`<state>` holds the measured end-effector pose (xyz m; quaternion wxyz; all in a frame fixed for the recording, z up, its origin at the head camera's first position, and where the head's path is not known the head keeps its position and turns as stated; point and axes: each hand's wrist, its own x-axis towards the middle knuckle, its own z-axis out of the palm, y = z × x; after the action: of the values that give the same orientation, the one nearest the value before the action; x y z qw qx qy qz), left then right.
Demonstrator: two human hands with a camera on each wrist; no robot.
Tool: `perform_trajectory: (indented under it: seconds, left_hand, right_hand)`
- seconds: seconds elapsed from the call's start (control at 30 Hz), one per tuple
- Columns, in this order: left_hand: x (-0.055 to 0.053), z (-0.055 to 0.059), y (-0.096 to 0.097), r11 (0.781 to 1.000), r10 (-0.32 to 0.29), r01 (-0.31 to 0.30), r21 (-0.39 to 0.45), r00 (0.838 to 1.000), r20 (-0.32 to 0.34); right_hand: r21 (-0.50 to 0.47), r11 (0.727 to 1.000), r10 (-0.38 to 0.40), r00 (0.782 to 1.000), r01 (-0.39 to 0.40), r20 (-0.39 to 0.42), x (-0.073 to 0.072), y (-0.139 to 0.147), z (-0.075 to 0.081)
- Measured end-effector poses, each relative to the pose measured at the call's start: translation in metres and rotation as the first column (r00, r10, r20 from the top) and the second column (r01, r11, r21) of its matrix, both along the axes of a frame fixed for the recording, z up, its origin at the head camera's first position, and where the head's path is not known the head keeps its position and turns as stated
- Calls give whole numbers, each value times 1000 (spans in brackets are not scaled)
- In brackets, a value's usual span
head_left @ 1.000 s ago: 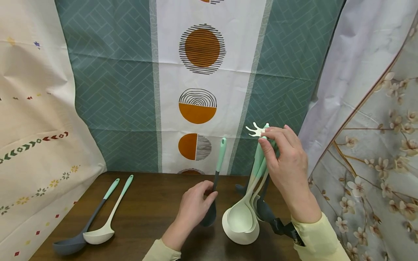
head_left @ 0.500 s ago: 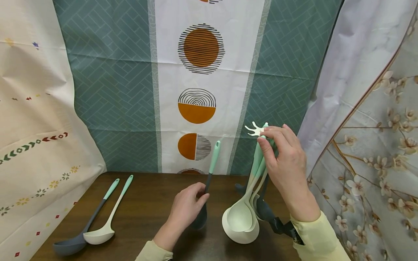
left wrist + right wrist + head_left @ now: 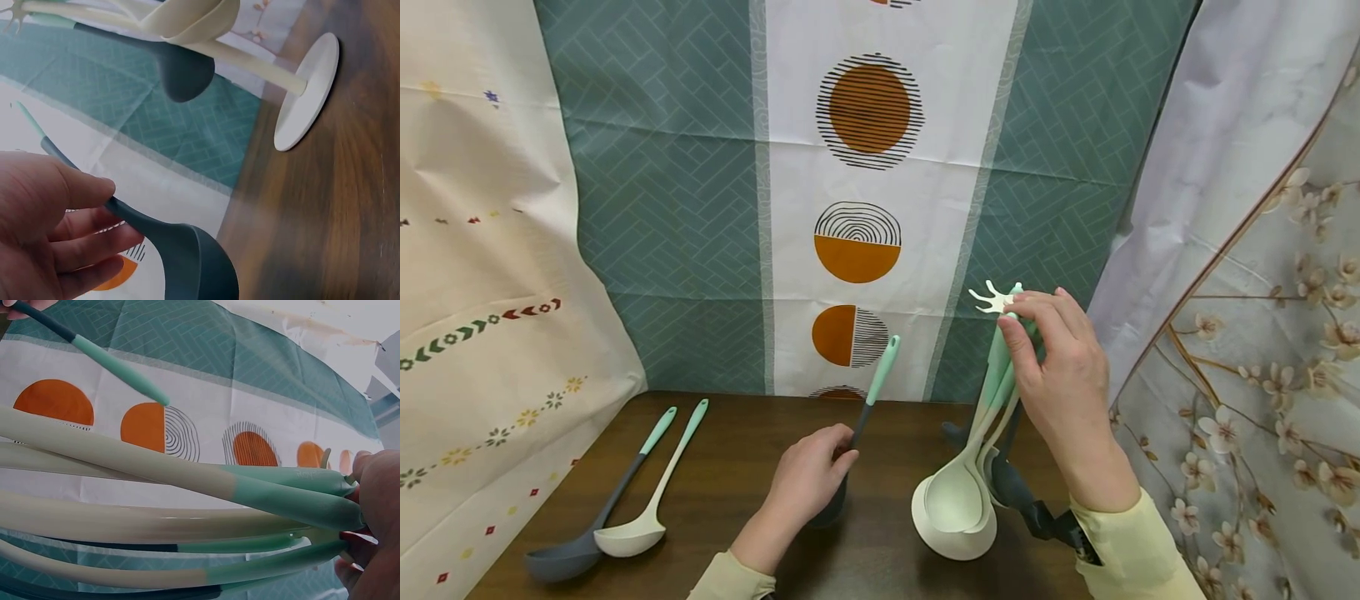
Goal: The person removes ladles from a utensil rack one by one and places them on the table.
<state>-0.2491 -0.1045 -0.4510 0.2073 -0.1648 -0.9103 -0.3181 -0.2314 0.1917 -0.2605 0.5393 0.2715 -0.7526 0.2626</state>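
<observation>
My left hand (image 3: 808, 475) pinches the dark shaft of a soup ladle (image 3: 882, 375) with a mint handle. Its handle points up and leans right. In the left wrist view, the deep bowl of this ladle (image 3: 200, 262) hangs below the fingers; whether it touches the table, I cannot tell. At the right, my right hand (image 3: 1067, 367) grips the top of a cream utensil stand (image 3: 955, 546), beside its white hooks (image 3: 992, 297). Several cream and dark utensils hang there by mint handles (image 3: 294, 500), among them a cream spoon-like one (image 3: 953, 497) at the front.
On the left of the dark wooden table (image 3: 737, 500) lie a dark grey ladle (image 3: 561, 560) and a cream ladle (image 3: 628, 537), side by side, handles toward the back. Patterned cloths (image 3: 685, 208) hang behind and on both sides.
My left hand has carried the dark ladle leftward, away from the stand, and the ladle leans further right. The right hand stays at the stand's top.
</observation>
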Motion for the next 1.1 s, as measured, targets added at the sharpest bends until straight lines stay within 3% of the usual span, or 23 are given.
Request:
perform_trajectory:
  seconds: [0.47, 0.7, 1.1]
  left_hand:
    - [-6, -4, -15, 1000, 24, -24, -7, 998, 50]
    - [-13, -13, -26, 998, 70, -69, -13, 992, 106]
    - [-15, -16, -36, 986, 155, -143, -80, 974, 166]
  right_hand:
    - [23, 1000, -14, 1000, 14, 4, 0, 2, 0]
    - [2, 1000, -5, 1000, 5, 1, -1, 1, -1]
    - [-2, 1000, 1, 1000, -1, 5, -1, 1, 0]
